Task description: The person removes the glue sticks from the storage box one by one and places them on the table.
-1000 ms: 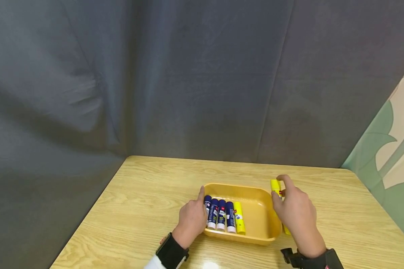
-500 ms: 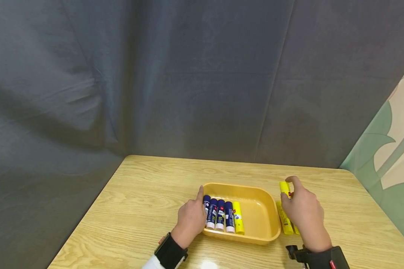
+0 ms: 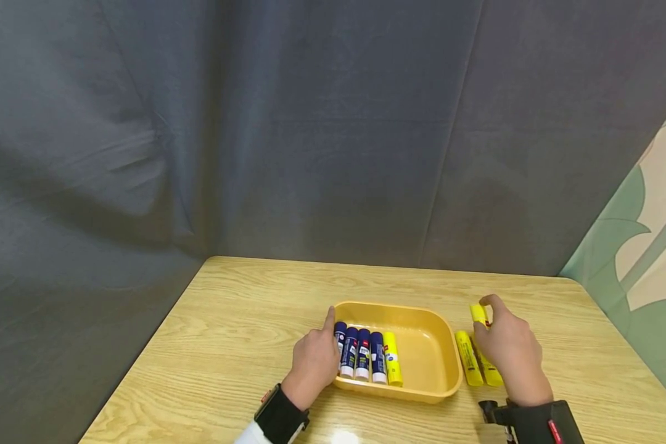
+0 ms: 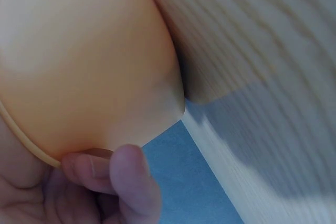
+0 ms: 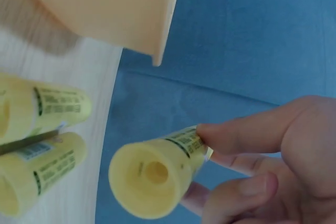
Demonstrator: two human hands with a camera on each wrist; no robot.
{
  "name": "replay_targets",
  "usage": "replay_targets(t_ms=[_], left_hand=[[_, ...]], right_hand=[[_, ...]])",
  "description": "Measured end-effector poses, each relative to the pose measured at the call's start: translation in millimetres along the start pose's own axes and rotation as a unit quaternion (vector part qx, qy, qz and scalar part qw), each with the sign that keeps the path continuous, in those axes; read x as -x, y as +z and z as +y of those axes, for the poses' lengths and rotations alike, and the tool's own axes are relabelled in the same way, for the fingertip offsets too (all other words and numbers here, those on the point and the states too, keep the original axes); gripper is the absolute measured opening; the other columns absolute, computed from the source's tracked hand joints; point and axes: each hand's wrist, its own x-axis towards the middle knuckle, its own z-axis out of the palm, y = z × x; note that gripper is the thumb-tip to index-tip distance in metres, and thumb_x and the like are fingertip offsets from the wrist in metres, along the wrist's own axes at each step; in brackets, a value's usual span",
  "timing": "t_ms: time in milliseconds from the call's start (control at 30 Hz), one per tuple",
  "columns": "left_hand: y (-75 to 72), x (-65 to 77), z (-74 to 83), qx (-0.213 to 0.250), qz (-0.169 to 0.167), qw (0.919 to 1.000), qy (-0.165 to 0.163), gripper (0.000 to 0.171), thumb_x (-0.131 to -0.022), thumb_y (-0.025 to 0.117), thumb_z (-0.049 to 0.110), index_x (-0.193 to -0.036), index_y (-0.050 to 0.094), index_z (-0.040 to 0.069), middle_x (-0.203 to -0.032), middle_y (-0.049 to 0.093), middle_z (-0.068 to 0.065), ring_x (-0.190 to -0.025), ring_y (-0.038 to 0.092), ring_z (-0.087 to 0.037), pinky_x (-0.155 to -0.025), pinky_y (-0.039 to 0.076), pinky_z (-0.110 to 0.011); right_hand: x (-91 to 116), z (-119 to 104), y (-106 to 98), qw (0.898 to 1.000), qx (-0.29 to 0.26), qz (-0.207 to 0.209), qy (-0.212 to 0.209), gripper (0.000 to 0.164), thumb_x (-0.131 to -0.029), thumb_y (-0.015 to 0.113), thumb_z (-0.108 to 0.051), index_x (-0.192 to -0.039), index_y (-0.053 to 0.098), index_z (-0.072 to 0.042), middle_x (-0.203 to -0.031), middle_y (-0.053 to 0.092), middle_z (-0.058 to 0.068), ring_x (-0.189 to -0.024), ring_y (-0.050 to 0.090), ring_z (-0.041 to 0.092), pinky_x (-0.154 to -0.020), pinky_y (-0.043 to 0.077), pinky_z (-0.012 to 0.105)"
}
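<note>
A yellow tray [image 3: 411, 394] stands on the table, with several navy glue sticks [image 3: 363, 354] and one yellow glue stick [image 3: 392, 359] side by side in its left part. At its left rim, my left hand [image 3: 315, 357] holds on, index finger stretched along the edge; the left wrist view shows its other fingers curled against the tray's wall [image 4: 100, 66]. To the right of the tray, my right hand [image 3: 510, 345] pinches another yellow glue stick [image 5: 152, 174] between thumb and fingers, above the table. Its body is partly hidden by the hand in the head view.
Two more yellow glue sticks [image 3: 468, 357] lie next to each other on the table, just right of the tray. The wooden table [image 3: 244, 320] ends at a dark grey curtain [image 3: 333, 154] behind. A patterned cloth [image 3: 644, 259] hangs at the right.
My right hand has moved rightward from the tray's right rim with the glue stick, uncovering the two lying on the table. The left hand and tray have stayed nearly still.
</note>
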Motion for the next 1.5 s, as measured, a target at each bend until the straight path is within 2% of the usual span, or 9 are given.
replay_targets(t_ms=[200, 700, 1133, 1500], left_hand=[[-0.4, -1.2, 0.3, -0.002, -0.001, 1.0000, -0.002, 0.056, -0.100, 0.055, 0.016, -0.153, 0.039, 0.004, -0.056, 0.046, -0.003, -0.045, 0.044, -0.014, -0.043, 0.037, -0.030], [0.8, -1.9, -2.0, 0.003, 0.013, 0.9999, 0.004, 0.055, -0.100, 0.055, 0.015, -0.152, 0.041, 0.004, -0.057, 0.049, -0.004, -0.045, 0.045, -0.014, -0.042, 0.036, -0.030], [1.5, -0.9, -1.1, 0.004, 0.010, 0.9999, 0.005, 0.055, -0.099, 0.056, 0.015, -0.151, 0.041, 0.003, -0.058, 0.052, -0.006, -0.046, 0.047, -0.014, -0.042, 0.037, -0.030], [1.0, -0.4, -0.3, -0.001, 0.008, 1.0000, 0.002, 0.055, -0.100, 0.056, 0.015, -0.152, 0.041, 0.004, -0.057, 0.050, -0.005, -0.045, 0.046, -0.014, -0.042, 0.037, -0.030]], right_hand=[[-8.6, 9.4, 1.8, 0.999, 0.005, -0.026, 0.018, 0.049, -0.094, 0.060, -0.015, -0.137, 0.043, 0.002, -0.110, 0.059, 0.036, -0.075, 0.059, 0.037, -0.056, 0.047, 0.042], [-20.2, 28.6, 5.8, 0.994, 0.008, -0.085, 0.063, 0.050, -0.093, 0.057, -0.014, -0.137, 0.040, 0.004, -0.120, 0.054, 0.039, -0.082, 0.059, 0.040, -0.061, 0.046, 0.045], [-27.2, 47.6, 17.1, 0.988, 0.012, -0.113, 0.104, 0.050, -0.093, 0.058, -0.014, -0.135, 0.041, 0.006, -0.120, 0.053, 0.039, -0.083, 0.058, 0.039, -0.065, 0.043, 0.046], [-31.3, 59.2, 25.0, 0.987, 0.013, -0.118, 0.107, 0.051, -0.091, 0.057, -0.014, -0.134, 0.042, 0.007, -0.117, 0.054, 0.039, -0.087, 0.058, 0.043, -0.067, 0.042, 0.049]])
